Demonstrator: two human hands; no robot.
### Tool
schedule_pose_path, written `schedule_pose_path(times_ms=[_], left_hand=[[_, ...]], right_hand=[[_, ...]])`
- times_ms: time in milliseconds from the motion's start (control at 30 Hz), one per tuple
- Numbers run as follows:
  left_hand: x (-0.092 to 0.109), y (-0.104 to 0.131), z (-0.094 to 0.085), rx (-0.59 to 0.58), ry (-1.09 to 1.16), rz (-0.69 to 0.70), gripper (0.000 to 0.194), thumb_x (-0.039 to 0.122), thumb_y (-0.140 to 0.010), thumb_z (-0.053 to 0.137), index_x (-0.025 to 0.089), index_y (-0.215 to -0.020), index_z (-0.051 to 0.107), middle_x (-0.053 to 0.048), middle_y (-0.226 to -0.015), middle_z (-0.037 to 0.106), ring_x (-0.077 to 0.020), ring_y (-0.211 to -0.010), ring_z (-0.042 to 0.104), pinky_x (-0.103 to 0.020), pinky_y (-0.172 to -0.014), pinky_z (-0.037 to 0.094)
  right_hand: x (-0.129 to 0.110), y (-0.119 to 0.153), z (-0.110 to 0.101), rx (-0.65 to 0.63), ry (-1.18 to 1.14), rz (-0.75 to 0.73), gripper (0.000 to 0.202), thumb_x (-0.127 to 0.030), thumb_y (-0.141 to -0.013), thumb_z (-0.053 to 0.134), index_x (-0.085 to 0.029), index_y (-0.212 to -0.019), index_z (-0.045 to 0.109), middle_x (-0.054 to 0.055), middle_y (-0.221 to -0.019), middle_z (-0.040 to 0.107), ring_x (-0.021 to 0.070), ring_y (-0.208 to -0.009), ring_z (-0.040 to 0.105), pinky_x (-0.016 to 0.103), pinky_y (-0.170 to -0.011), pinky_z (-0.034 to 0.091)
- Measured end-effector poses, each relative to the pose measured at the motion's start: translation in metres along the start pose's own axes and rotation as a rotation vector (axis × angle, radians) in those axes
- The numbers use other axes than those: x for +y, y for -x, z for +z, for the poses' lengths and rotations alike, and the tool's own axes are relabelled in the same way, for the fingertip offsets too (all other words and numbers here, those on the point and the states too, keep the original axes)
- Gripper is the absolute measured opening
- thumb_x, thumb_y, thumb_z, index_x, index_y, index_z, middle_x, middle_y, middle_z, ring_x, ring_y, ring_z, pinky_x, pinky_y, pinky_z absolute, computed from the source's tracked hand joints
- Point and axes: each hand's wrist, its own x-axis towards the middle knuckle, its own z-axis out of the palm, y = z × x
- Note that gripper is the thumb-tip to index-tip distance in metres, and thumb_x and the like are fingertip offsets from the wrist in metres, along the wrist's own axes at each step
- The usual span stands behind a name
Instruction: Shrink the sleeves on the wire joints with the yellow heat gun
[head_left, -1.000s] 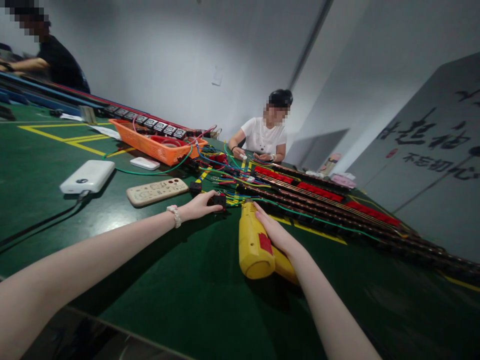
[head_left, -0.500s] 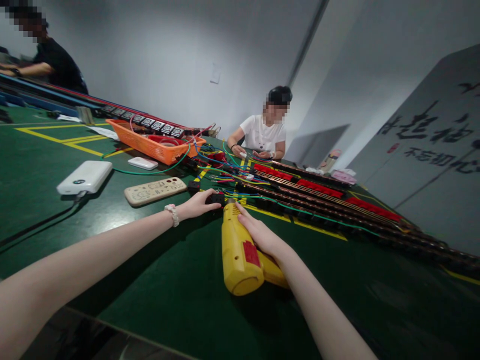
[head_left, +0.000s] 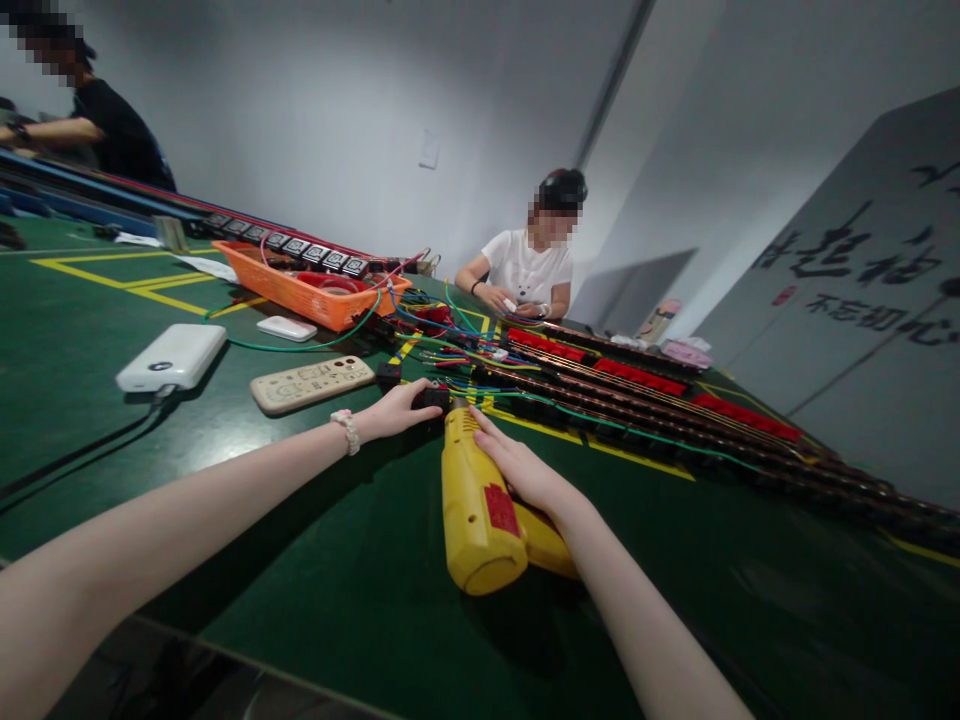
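Note:
A small black block (head_left: 431, 398) is pinched between the thumb and fingers of my left hand (head_left: 403, 408). My right hand (head_left: 525, 465) grips a yellow pistol-shaped power tool (head_left: 480, 510) with a red patch on its side. The tool's body points away from me, and its short metal nose is right at the block, where I cannot tell if they touch. My right palm and forearm partly cover its handle. Just behind my left hand another small black block (head_left: 388, 374) lies on the table. Coloured wires (head_left: 450, 355) run close behind the held block.
An orange basket (head_left: 300, 297) holds parts and wires at the back left. A patterned beige phone-shaped item (head_left: 311, 384), a white power bank (head_left: 171, 358) and a small white case (head_left: 286, 328) lie left. Long dark strips (head_left: 637, 420) stretch right. Two people (head_left: 529, 265) sit beyond the table.
My hands, the block and the yellow tool are almost where they were; the tool's rear end has shifted very slightly. The person across has moved one hand nearer the other.

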Motion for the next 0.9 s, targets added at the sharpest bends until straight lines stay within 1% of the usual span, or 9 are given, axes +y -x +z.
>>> schedule_pose_path(times_ms=[100,167,267,367,467,567,667,767,900], left_hand=[[0.0,0.0,0.0,-0.002,-0.002,-0.004,0.04,0.048,-0.076,0.051,0.017,-0.101,0.052,-0.005,-0.091,0.062,-0.0191,-0.081,0.058,-0.029,-0.071,0.044],[0.002,0.001,0.001,0.006,-0.051,-0.001,0.041,0.049,-0.077,0.051,0.017,-0.102,0.052,-0.005,-0.092,0.062,-0.0193,-0.081,0.057,-0.03,-0.072,0.043],[0.006,0.002,0.002,0.047,-0.242,0.038,0.041,0.05,-0.077,0.05,0.017,-0.101,0.052,-0.006,-0.09,0.062,-0.0209,-0.084,0.056,-0.034,-0.078,0.039],[0.012,0.004,0.001,0.087,-0.424,0.085,0.039,0.051,-0.077,0.049,0.017,-0.097,0.054,-0.006,-0.09,0.061,-0.0223,-0.089,0.053,-0.039,-0.086,0.033],[0.013,0.005,-0.003,0.135,-0.512,0.098,0.04,0.053,-0.076,0.05,0.018,-0.094,0.056,-0.006,-0.096,0.059,-0.0227,-0.095,0.05,-0.04,-0.09,0.029],[0.006,0.005,-0.011,0.173,-0.541,0.099,0.041,0.054,-0.074,0.051,0.019,-0.094,0.057,-0.006,-0.11,0.054,-0.0236,-0.105,0.045,-0.041,-0.096,0.025],[-0.006,0.003,-0.025,0.129,-0.517,0.049,0.043,0.053,-0.075,0.049,0.018,-0.098,0.056,-0.008,-0.11,0.055,-0.0236,-0.105,0.046,-0.041,-0.095,0.028],[-0.014,-0.001,-0.039,0.035,-0.491,-0.007,0.046,0.054,-0.075,0.047,0.017,-0.1,0.055,-0.008,-0.099,0.058,-0.0232,-0.098,0.05,-0.037,-0.087,0.037],[-0.021,-0.011,-0.052,-0.039,-0.513,-0.06,0.047,0.052,-0.072,0.05,0.015,-0.102,0.056,-0.008,-0.095,0.058,-0.0223,-0.089,0.054,-0.033,-0.076,0.043]], right_hand=[[0.005,-0.002,-0.005,0.037,-0.002,-0.01,0.064,-0.066,-0.081,0.031,-0.037,-0.137,0.021,-0.002,-0.139,0.034,0.0244,-0.124,0.035,0.042,-0.104,0.022],[0.011,-0.004,-0.01,0.067,0.003,0.021,0.065,-0.067,-0.081,0.031,-0.036,-0.138,0.021,-0.001,-0.14,0.033,0.0243,-0.126,0.033,0.042,-0.105,0.019],[0.021,-0.007,-0.019,0.126,0.016,0.075,0.066,-0.067,-0.081,0.03,-0.035,-0.138,0.022,0.0,-0.14,0.032,0.0241,-0.126,0.033,0.041,-0.105,0.018],[0.029,-0.008,-0.026,0.171,0.027,0.082,0.064,-0.066,-0.082,0.029,-0.034,-0.138,0.024,0.0,-0.141,0.03,0.0236,-0.127,0.032,0.04,-0.105,0.017],[0.032,-0.005,-0.027,0.199,0.029,0.103,0.065,-0.066,-0.082,0.028,-0.033,-0.138,0.025,0.001,-0.141,0.031,0.0238,-0.127,0.032,0.04,-0.106,0.017],[0.031,-0.002,-0.026,0.21,0.013,0.105,0.066,-0.067,-0.082,0.027,-0.033,-0.138,0.024,0.001,-0.142,0.03,0.0238,-0.128,0.03,0.04,-0.106,0.016],[0.031,-0.001,-0.025,0.208,0.006,0.103,0.066,-0.067,-0.082,0.026,-0.033,-0.138,0.023,0.001,-0.142,0.029,0.0236,-0.129,0.028,0.041,-0.107,0.014],[0.032,0.001,-0.025,0.201,0.008,0.097,0.068,-0.067,-0.082,0.027,-0.031,-0.139,0.021,0.002,-0.141,0.03,0.0233,-0.128,0.029,0.041,-0.107,0.015],[0.037,0.011,-0.029,0.175,0.006,0.108,0.066,-0.066,-0.083,0.025,-0.031,-0.14,0.02,0.002,-0.14,0.034,0.025,-0.126,0.033,0.042,-0.106,0.018]])
